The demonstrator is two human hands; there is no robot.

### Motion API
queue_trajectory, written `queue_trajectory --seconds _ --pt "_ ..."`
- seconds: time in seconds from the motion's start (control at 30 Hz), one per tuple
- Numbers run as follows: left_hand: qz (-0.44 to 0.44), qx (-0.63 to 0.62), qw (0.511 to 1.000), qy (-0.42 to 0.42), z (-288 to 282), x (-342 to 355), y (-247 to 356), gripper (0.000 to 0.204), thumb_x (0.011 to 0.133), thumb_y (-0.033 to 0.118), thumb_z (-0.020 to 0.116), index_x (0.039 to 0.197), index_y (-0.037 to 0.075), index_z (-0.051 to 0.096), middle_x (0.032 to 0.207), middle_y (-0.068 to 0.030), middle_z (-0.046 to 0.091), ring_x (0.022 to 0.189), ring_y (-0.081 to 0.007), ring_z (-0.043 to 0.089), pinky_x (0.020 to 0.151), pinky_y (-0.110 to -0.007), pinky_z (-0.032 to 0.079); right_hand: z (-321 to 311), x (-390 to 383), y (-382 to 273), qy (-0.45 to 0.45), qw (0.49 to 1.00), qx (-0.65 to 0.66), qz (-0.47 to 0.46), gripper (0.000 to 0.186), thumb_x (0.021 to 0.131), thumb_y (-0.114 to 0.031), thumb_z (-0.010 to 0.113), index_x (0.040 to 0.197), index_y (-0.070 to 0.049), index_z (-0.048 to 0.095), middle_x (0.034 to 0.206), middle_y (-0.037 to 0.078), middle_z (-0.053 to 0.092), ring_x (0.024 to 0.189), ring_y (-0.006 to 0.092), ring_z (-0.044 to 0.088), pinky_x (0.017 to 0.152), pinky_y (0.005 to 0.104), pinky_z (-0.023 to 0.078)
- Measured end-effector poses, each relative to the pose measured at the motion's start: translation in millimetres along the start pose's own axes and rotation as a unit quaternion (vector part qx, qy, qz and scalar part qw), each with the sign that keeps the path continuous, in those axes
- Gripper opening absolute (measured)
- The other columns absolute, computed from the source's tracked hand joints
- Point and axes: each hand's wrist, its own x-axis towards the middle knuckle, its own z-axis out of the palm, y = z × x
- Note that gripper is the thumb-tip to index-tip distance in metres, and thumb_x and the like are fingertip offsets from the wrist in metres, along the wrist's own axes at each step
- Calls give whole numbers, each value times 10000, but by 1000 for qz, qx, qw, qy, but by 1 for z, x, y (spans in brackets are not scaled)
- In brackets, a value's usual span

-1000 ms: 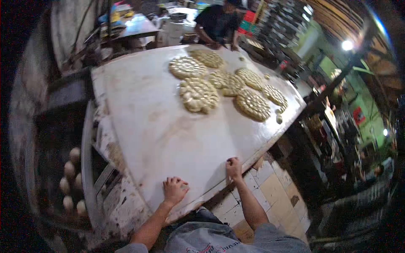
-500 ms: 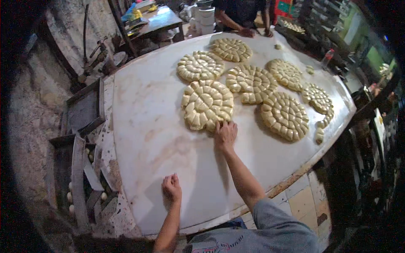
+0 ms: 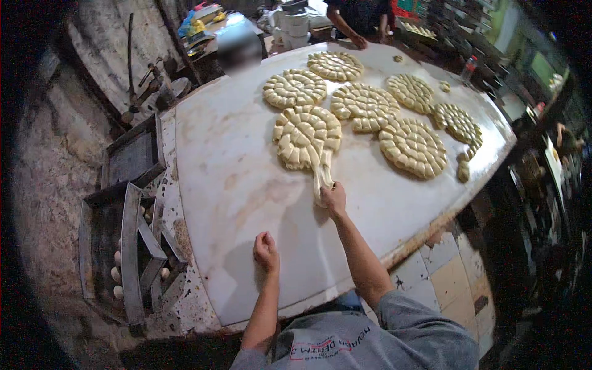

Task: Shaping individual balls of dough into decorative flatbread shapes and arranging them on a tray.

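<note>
My right hand (image 3: 333,198) grips a stretched strip of dough (image 3: 322,176), its fingers closed round the near end. The strip runs up to the nearest round cluster of dough pieces (image 3: 302,140), where it is still joined. Lower on the table, my left hand (image 3: 266,251) is curled into a loose fist, apart from the dough, with nothing seen in it. More coiled rounds of dough lie beyond, among them one in the middle (image 3: 365,105) and one to the right (image 3: 413,147). All are pale, shiny and scored into segments.
The dough lies on a pale stone-topped table (image 3: 228,203). Along its left side are metal trays (image 3: 132,154), some holding pale dough balls (image 3: 117,274). A co-worker's hand (image 3: 359,42) rests at the far edge. A bottle (image 3: 469,68) stands at the far right.
My right hand has moved toward me from the rim of the nearest round, drawing out a strip of dough. My left hand stays curled over the table. The view has shifted slightly.
</note>
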Motion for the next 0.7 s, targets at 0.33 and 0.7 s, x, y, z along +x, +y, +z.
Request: queue_trajectory --seconds 0.33,0.7 --pt "44 -99 976 -189 -45 -71 -5 389 917 265 429 1125 -51 519 1155 -209 514 1042 -313 520 898 -351 409 -17 -219 23 -20 994 45 99 378 767 -267 597 972 50 591 745 97 630 669 176 598 624 317 469" --pt "-48 -156 937 -309 -73 -101 55 371 726 148 734 1018 -18 578 925 -116 618 835 -153 591 717 -270 493 -72 -268 -13 -111 963 238 67 236 850 -134 592 1022 18 538 872 67 599 737 125 578 646 255 502"
